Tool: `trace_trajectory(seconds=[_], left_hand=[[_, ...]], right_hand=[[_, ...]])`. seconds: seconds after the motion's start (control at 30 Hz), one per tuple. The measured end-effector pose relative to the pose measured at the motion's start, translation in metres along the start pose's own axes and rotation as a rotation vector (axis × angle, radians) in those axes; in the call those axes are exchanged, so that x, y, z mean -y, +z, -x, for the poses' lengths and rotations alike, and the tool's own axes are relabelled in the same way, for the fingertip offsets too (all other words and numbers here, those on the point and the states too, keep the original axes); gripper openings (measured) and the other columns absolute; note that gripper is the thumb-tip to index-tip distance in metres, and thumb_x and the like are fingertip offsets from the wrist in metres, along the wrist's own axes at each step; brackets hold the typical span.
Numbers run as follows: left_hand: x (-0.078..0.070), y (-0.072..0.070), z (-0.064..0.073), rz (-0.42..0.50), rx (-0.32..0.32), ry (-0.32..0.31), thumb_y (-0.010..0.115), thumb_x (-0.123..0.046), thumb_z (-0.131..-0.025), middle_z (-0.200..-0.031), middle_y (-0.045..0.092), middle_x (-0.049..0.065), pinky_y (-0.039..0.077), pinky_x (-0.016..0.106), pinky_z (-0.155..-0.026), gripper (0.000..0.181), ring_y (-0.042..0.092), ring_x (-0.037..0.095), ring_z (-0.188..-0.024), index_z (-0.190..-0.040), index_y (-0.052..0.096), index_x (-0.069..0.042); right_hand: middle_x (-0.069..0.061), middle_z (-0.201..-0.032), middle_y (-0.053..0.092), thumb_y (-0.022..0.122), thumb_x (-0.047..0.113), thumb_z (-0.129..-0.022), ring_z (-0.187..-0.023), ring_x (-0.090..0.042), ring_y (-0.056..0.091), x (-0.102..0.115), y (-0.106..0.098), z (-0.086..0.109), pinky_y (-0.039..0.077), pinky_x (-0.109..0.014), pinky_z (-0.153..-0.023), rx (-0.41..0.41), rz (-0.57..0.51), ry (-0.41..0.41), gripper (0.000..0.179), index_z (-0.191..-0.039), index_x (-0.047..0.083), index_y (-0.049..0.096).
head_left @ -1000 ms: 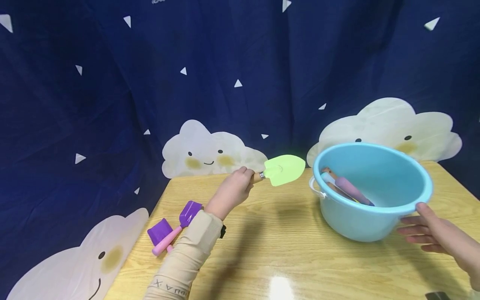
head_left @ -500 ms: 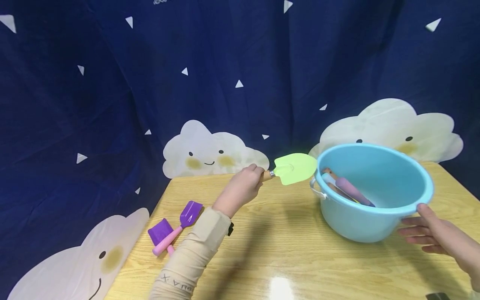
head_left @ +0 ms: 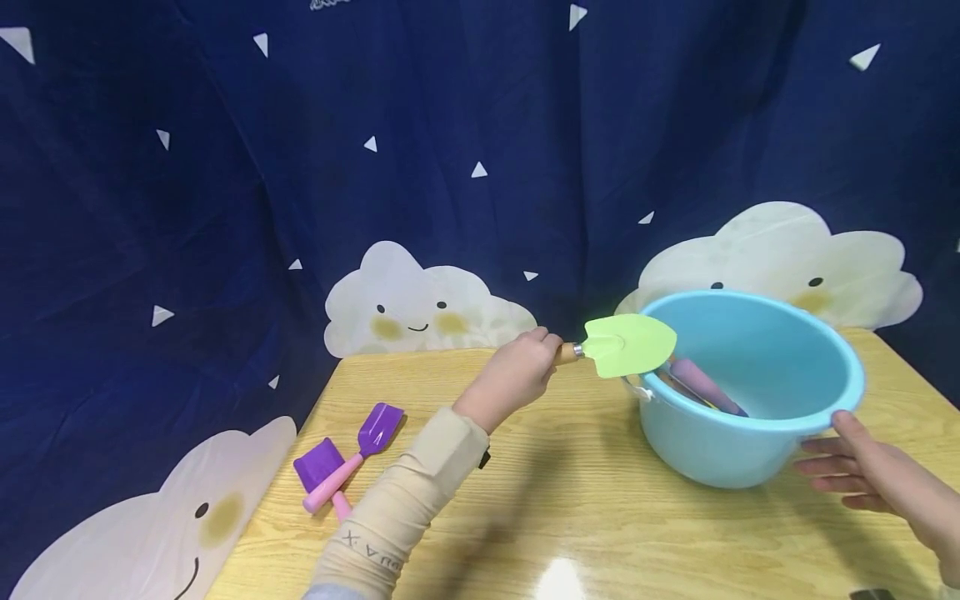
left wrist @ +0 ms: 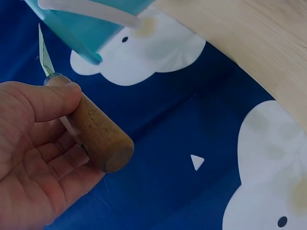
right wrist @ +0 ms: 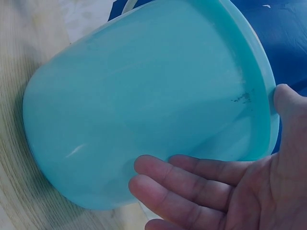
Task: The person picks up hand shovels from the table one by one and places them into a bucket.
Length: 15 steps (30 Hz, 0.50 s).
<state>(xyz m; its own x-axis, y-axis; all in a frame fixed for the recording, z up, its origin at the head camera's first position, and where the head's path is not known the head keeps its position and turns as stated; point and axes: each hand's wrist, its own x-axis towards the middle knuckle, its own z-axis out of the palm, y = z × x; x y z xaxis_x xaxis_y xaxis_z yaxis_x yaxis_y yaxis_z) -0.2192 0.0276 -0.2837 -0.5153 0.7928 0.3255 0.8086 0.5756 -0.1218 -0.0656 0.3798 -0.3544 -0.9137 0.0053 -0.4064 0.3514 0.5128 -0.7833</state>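
My left hand (head_left: pixel 517 375) grips the wooden handle (left wrist: pixel 93 122) of a garden trowel with a light-green blade (head_left: pixel 630 345). The blade is held level and overlaps the left rim of a light-blue bucket (head_left: pixel 720 450) in the head view. Its handle end sticks out past my fingers in the left wrist view. My right hand (head_left: pixel 877 475) is at the bucket's near right side, thumb (right wrist: pixel 286 98) on the rim and the other fingers (right wrist: pixel 187 184) extended along the outer wall. Inside the bucket lies a tool with a purple handle (head_left: pixel 703 383), among others partly hidden by the blade and rim.
Two purple toy tools with pink handles, a shovel (head_left: pixel 379 428) and a flat-headed one (head_left: pixel 318 465), lie crossed on the wooden table (head_left: pixel 600 533) at left. A blue curtain (head_left: pixel 450 83) with clouds hangs behind. A dark object (head_left: pixel 872 594) shows at the bottom right edge.
My left hand has moved right with the trowel, bringing the blade from left of the bucket to over its left rim. My right hand has stayed at the bucket.
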Motion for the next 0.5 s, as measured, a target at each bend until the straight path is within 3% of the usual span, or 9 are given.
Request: trace_trajectory(seconds=[0.5], left_hand=[[-0.029, 0.005, -0.019, -0.071, -0.013, 0.067, 0.061, -0.006, -0.080, -0.078, 0.052, 0.002, 0.045, 0.021, -0.058, 0.009, 0.052, 0.014, -0.066, -0.088, 0.057, -0.005]], right_hand=[[-0.028, -0.106, 0.057, -0.007, 0.053, -0.089, -0.093, -0.038, 0.058, 0.000, -0.001, 0.000, 0.047, -0.047, -0.072, 0.004, 0.002, 0.008, 0.091, -0.122, -0.024, 0.029]])
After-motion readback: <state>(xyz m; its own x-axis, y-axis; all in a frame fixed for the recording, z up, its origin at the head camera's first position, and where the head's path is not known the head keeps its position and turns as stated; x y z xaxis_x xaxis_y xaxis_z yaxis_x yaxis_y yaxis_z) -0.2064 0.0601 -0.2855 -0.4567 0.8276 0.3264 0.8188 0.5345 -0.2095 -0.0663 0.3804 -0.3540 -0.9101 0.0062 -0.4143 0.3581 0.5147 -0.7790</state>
